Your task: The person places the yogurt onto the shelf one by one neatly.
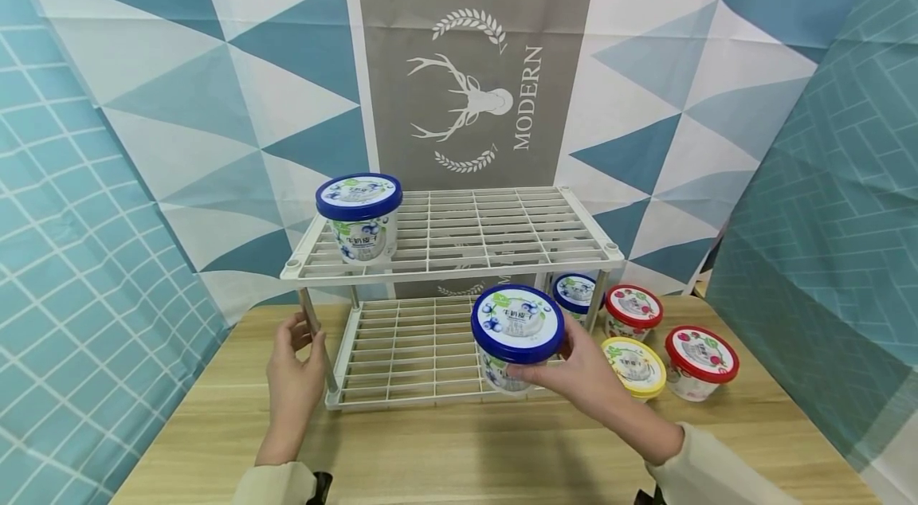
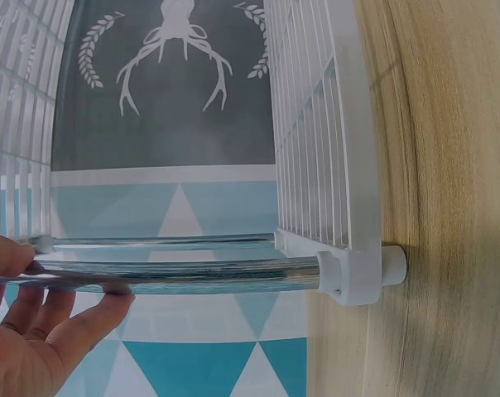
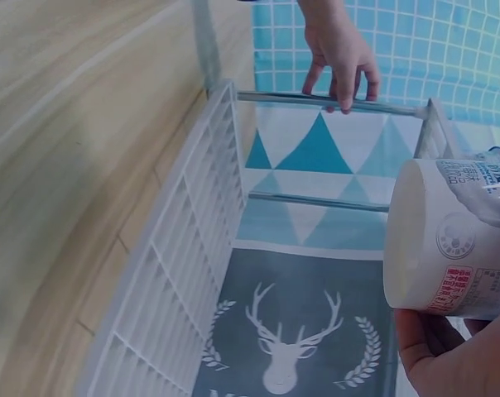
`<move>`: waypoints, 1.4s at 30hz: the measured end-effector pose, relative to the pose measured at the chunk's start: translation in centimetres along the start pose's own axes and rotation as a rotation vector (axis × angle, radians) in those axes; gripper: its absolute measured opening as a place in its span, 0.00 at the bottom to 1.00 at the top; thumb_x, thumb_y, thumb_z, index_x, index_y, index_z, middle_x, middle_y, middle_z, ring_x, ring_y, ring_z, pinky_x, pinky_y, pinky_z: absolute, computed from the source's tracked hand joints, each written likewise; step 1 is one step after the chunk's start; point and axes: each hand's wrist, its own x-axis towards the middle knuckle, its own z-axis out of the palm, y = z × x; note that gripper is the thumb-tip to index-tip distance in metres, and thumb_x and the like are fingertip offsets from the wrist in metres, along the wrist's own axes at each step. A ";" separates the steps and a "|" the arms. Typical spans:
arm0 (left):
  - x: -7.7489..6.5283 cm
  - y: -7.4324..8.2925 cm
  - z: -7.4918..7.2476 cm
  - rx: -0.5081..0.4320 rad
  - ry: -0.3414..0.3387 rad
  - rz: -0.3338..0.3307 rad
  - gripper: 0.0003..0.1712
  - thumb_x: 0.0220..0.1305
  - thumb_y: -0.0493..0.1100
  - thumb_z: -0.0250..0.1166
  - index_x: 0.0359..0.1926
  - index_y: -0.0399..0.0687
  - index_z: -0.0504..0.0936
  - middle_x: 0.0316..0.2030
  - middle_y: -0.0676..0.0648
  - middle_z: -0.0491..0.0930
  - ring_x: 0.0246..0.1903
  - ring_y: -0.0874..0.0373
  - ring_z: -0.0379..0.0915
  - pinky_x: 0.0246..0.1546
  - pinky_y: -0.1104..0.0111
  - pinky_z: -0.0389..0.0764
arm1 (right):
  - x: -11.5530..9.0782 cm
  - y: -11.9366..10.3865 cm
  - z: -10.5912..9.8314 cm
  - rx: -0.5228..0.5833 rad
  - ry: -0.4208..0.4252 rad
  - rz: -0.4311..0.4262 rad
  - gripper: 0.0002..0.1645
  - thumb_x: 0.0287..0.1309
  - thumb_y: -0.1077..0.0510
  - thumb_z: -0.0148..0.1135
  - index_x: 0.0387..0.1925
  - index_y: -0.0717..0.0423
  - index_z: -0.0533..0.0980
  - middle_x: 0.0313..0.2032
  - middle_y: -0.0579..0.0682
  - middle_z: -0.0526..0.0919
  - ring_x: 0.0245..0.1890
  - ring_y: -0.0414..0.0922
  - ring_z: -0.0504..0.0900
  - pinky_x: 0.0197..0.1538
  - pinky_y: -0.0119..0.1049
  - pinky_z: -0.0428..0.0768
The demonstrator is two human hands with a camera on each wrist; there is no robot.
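A tub with a blue lid (image 1: 518, 323), blueberries printed on it, is in my right hand (image 1: 584, 373), thumb in front and fingers round the far side. It is held up before the lower shelf of a white two-tier wire rack (image 1: 459, 270). The right wrist view shows the tub's bottom and side (image 3: 461, 240), tipped sideways in that view. My left hand (image 1: 294, 373) grips the rack's front left metal post (image 2: 192, 275) between thumb and fingers. Another blue-lidded tub (image 1: 361, 217) stands on the upper shelf's left end.
Right of the rack stand two red-lidded tubs, one behind (image 1: 634, 310) and one nearer (image 1: 701, 362), plus a yellow-lidded tub (image 1: 634, 368). A blue-lidded tub (image 1: 574, 292) is partly hidden behind the right post. The wooden table (image 1: 416, 457) meets patterned cloth walls.
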 end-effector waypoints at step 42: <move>0.0 0.0 0.0 0.004 -0.010 -0.006 0.21 0.64 0.33 0.57 0.58 0.36 0.65 0.48 0.34 0.76 0.46 0.41 0.76 0.39 0.63 0.81 | 2.2 -5.5 -1.3 -0.020 -0.039 -0.139 0.45 0.47 0.56 0.71 0.65 0.53 0.58 0.61 0.56 0.70 0.60 0.57 0.71 0.55 0.49 0.76</move>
